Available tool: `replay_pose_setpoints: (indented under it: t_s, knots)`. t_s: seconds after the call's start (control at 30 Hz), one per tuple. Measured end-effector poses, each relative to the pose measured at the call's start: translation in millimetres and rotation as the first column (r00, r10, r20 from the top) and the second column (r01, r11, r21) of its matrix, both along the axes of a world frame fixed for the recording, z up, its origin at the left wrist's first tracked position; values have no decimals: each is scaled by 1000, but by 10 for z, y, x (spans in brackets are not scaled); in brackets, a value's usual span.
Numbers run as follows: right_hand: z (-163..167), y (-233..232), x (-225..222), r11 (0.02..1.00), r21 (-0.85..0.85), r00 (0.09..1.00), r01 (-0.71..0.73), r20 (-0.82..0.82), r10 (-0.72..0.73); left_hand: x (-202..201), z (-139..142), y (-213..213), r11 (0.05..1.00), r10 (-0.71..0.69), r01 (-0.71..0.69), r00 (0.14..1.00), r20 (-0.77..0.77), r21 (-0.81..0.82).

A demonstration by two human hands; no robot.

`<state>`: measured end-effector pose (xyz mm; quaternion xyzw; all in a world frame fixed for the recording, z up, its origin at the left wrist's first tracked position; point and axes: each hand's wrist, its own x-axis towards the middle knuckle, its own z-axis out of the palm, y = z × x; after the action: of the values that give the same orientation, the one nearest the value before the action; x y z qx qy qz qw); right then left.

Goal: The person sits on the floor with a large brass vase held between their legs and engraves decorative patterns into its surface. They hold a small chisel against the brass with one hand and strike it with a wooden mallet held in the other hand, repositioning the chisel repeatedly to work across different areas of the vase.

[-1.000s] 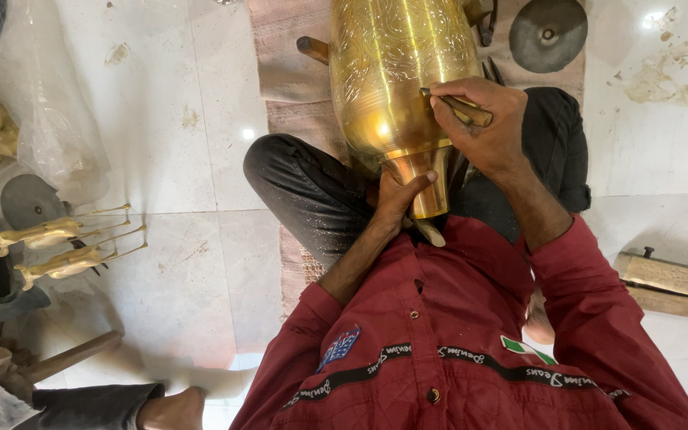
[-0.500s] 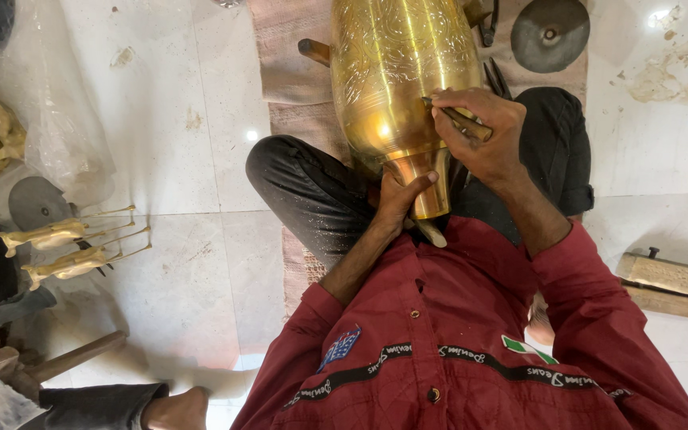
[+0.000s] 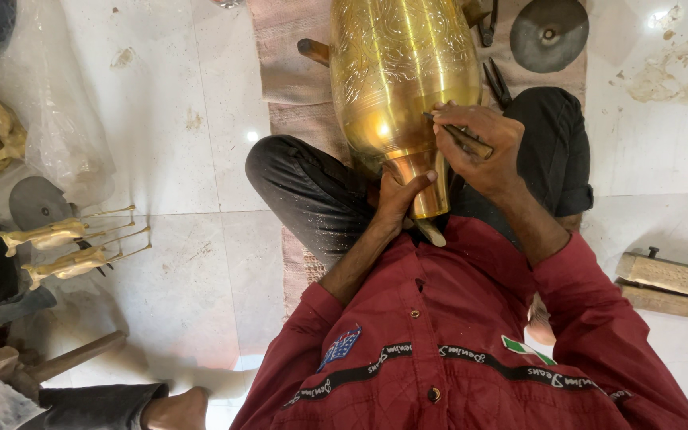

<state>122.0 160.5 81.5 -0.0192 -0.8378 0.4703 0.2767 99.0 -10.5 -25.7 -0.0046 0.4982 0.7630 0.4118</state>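
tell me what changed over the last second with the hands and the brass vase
Almost nothing moved. The right hand keeps the thin tool pressed to the brass vase, shifted barely, if at all. The left hand keeps its grip on the vase's narrow neck. The brass figurines on the floor lie as before.

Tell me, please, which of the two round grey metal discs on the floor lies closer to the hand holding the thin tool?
The dark disc at top right, beyond the right hand; the other disc lies far left beside the brass figurines.
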Motion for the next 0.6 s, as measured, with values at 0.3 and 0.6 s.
replay_pose_setpoints:
  t_s: [0.3,0.6]
  knots:
    - [-74,-12,62,999,-34,1000,-2,12,3,40,-174,-19,1000,3,-3,1000,-4,30]
    - [-150,38,107,992,-123,999,-40,19,43,-24,-375,-70,968,-90,23,961,261,249]
